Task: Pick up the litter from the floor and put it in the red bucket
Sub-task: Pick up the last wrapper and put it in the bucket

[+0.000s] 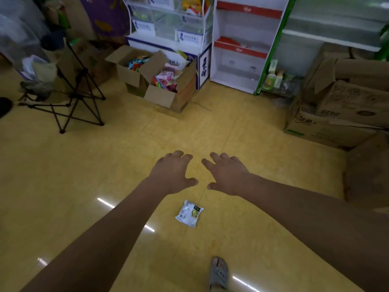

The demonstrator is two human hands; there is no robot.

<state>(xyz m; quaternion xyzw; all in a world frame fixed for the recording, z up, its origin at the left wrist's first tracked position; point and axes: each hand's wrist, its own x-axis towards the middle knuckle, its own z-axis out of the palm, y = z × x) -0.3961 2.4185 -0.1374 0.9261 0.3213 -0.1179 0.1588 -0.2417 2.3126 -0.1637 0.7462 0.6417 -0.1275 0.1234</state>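
Observation:
A small white snack packet (189, 213) with a green and black label lies flat on the yellow tiled floor, between my forearms and closer to me than my hands. My left hand (173, 172) and my right hand (226, 173) are stretched out side by side above the floor, palms down, fingers spread, holding nothing. Neither hand touches the packet. No red bucket is in view.
Two open cardboard boxes (162, 80) full of coloured packets stand ahead by white display shelves (244, 45). A black folding stand (77, 95) is at the left. Stacked cartons (336, 110) line the right. My sandalled foot (219, 272) is at the bottom.

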